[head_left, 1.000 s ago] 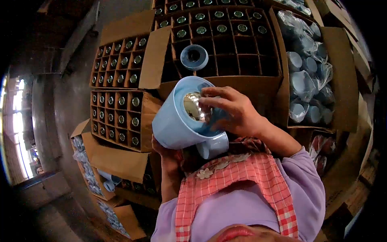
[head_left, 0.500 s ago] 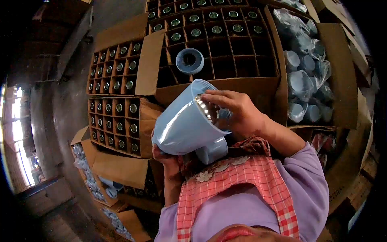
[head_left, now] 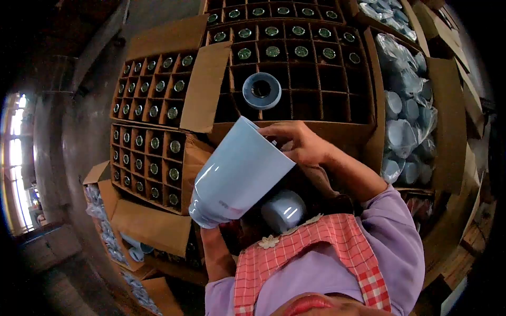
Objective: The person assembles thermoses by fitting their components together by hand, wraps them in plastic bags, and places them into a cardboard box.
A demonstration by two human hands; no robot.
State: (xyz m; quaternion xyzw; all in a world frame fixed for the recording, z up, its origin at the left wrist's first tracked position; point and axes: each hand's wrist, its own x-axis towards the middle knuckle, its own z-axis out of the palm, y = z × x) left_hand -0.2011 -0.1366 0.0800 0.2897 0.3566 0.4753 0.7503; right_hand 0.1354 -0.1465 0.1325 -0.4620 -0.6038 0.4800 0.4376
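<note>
A large light blue plastic flask shell (head_left: 240, 176) is tilted in front of me, its wide mouth up and to the right. My left wrist (head_left: 212, 238) comes up behind its narrow lower end; the shell covers the fingers there. At the mouth, my right hand (head_left: 300, 139) curls its fingers inside the rim, on a shiny silvery glass liner (head_left: 272, 141) that is mostly hidden. Below the shell, close to the apron, a smaller blue cup-like part (head_left: 283, 210) rests. A blue ring-shaped part (head_left: 262, 90) with a dark centre sits on the divided carton ahead.
The divided carton (head_left: 295, 129) ahead holds rows of silvery glass tops in its far cells. Two more such cartons (head_left: 147, 129) stand on the left. On the right, an open box (head_left: 448, 126) holds bagged blue cups (head_left: 400, 137). More bagged parts (head_left: 105, 226) lie lower left.
The shell has turned and its narrow end has dropped, so its mouth faces further away and the liner shows less. My left fingers have gone out of sight behind it. The camera view has shifted slightly.
</note>
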